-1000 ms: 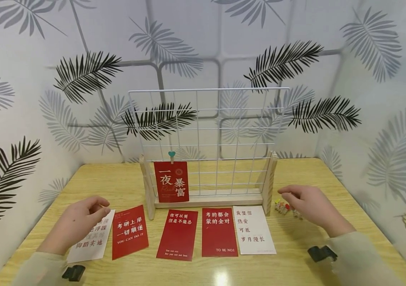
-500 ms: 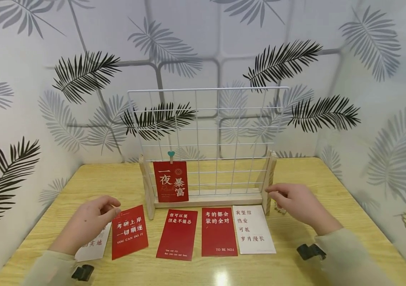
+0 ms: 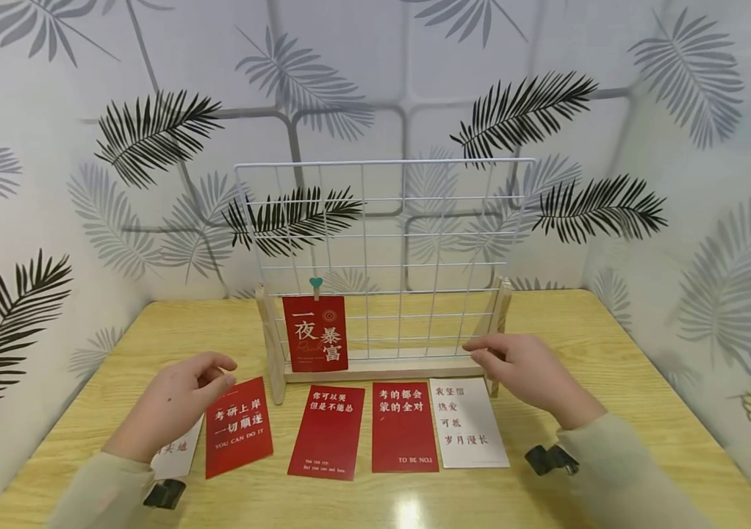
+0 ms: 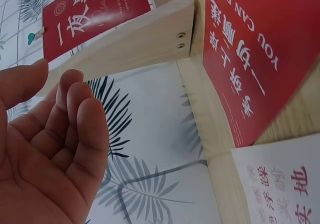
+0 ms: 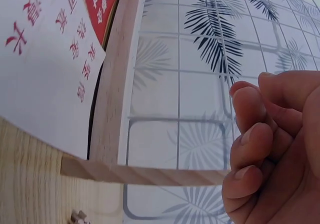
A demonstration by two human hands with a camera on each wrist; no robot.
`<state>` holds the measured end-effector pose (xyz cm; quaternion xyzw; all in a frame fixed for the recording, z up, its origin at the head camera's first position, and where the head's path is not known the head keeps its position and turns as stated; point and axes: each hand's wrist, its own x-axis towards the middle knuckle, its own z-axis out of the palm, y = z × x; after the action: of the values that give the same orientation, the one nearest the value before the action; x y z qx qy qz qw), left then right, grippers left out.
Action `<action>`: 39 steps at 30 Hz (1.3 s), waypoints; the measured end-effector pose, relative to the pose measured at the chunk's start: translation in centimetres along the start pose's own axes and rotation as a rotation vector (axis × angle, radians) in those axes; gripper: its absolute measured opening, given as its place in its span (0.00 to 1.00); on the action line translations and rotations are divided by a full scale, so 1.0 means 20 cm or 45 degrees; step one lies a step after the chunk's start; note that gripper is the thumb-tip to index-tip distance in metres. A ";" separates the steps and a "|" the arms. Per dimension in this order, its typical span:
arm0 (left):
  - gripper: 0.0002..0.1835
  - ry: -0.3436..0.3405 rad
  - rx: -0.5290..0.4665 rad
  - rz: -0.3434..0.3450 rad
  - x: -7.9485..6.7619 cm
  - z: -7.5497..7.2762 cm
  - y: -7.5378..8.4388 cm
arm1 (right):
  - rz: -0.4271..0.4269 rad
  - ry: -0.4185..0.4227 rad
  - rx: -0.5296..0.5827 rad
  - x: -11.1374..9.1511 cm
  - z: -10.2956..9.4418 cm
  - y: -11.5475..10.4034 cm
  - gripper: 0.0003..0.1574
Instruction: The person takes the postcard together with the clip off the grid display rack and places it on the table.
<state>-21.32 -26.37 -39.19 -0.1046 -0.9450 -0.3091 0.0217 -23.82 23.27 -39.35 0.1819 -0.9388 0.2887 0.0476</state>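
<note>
My left hand [image 3: 173, 400] hovers over the left-hand cards, fingers loosely bent, with nothing in it. It is nearest a red card [image 3: 239, 427] reading "YOU CAN DO IT" and partly hides a white card [image 3: 175, 452]. My right hand [image 3: 530, 371], in the air by the right end of a white wire grid rack [image 3: 385, 239], also has bent fingers and nothing visible in its grasp. A white card [image 3: 470, 424] lies below and left of it. On the rack's lower left hangs a red card [image 3: 316, 345] under a clip with a teal heart [image 3: 316, 283].
Two more red cards, one narrow [image 3: 326, 433] and one reading "TO BE NO.1" [image 3: 405, 427], lie before the rack's wooden base [image 3: 389, 367]. Small clips [image 5: 79, 217] show at the lower edge of the right wrist view. Leaf-patterned walls [image 3: 385, 66] surround the wooden table [image 3: 567, 316].
My right hand has moved left, from above the small clips to the rack's right post. My left hand has shifted right and slightly up, covering more of the white card. The cards stay put.
</note>
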 end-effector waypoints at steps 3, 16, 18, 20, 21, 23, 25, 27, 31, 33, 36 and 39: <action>0.16 0.009 -0.011 0.021 0.01 0.01 0.01 | -0.005 -0.004 0.015 0.01 0.01 -0.03 0.16; 0.15 0.057 -0.031 0.072 0.05 0.04 0.09 | -0.038 -0.028 0.056 0.05 0.06 -0.11 0.15; 0.14 0.061 -0.033 0.075 0.06 0.05 0.10 | -0.060 -0.028 0.055 0.06 0.07 -0.12 0.15; 0.14 0.061 -0.036 0.079 0.07 0.05 0.11 | -0.084 -0.028 0.058 0.06 0.07 -0.13 0.15; 0.14 0.060 -0.044 0.081 0.08 0.05 0.12 | -0.093 -0.026 0.057 0.07 0.07 -0.14 0.15; 0.14 0.054 -0.056 0.082 0.08 0.06 0.12 | -0.105 -0.024 0.057 0.07 0.08 -0.15 0.15; 0.14 0.051 -0.061 0.080 0.09 0.07 0.13 | -0.112 -0.028 0.063 0.08 0.08 -0.17 0.15; 0.14 0.055 -0.067 0.082 0.09 0.07 0.14 | -0.124 -0.028 0.059 0.09 0.09 -0.19 0.15; 0.15 0.062 -0.070 0.079 0.10 0.08 0.15 | -0.141 -0.028 0.072 0.11 0.11 -0.21 0.15; 0.15 0.064 -0.070 0.072 0.11 0.08 0.16 | -0.141 -0.027 0.082 0.12 0.12 -0.22 0.15; 0.16 0.064 -0.078 0.068 0.11 0.09 0.17 | -0.144 -0.036 0.088 0.14 0.13 -0.24 0.15; 0.17 0.062 -0.087 0.074 0.12 0.09 0.17 | -0.165 -0.048 0.089 0.16 0.14 -0.27 0.15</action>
<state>-22.96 -22.07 -38.42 -0.1250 -0.9296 -0.3431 0.0502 -24.82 16.49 -38.17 0.2492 -0.9151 0.3143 0.0422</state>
